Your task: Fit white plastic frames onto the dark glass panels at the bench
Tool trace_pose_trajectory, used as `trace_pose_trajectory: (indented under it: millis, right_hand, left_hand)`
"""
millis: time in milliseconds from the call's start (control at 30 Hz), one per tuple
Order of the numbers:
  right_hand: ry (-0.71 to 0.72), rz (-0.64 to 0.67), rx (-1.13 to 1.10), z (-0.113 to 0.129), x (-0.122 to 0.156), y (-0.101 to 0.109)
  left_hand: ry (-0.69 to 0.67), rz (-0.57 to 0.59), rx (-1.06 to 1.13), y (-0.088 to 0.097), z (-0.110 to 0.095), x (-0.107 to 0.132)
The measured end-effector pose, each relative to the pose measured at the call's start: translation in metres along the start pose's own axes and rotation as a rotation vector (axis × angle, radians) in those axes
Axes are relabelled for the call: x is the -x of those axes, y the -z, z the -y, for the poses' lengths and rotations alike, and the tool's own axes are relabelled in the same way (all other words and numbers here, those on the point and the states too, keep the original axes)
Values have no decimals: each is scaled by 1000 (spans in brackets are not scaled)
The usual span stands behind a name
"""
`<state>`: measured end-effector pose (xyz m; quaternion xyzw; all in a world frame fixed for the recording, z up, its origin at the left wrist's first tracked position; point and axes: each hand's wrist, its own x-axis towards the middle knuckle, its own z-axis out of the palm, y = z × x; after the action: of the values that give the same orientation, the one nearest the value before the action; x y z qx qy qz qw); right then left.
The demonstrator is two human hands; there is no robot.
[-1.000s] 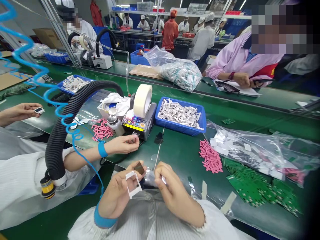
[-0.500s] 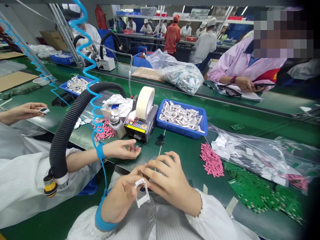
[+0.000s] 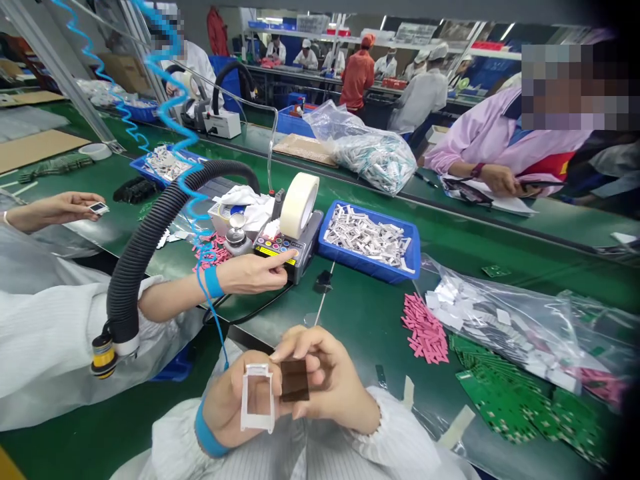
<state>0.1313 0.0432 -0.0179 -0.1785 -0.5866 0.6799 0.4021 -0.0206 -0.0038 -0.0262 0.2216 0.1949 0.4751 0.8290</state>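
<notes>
My left hand [image 3: 223,397], with a blue wrist strap on it, grips a small white plastic frame [image 3: 259,423] with an open rectangular window. Beside it my right hand [image 3: 345,393] pinches a small dark, see-through rectangular panel [image 3: 295,382] by its edges. Frame and panel are held close together, in front of my white smock; whether they touch I cannot tell. Both hands are over the near edge of the green bench [image 3: 350,313].
A co-worker's hand [image 3: 250,272] touches the tape dispenser [image 3: 305,250]. Further right are a blue tray [image 3: 350,259] of white frames, pink strips [image 3: 423,330], bagged white pieces [image 3: 470,300] and green circuit boards [image 3: 505,403]. A black hose [image 3: 135,247] arches at left.
My right hand has turned and now shows the dark panel, with the white frame upright beside it. The co-worker's hand has moved up to the tape dispenser. The view has shifted slightly.
</notes>
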Motion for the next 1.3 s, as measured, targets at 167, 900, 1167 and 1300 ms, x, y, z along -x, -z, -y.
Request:
trace_pose_trajectory:
  millis: [167,900,1167,1300]
  right_hand:
    - [202,-117,417,23,2,7]
    - [193,-107,1185,22,0,4]
    - [-69,-40,1096,-8,27,26]
    - [-339,-57,1415,-37,35,43]
  left_hand:
    - [-77,-8,-147,-10,-9,3]
    - [-198,-48,-527,-3,-8,-4]
    - [-228,-160,-467,10,1,-9]
    - [-272,-199,-568,9,-3,-8]
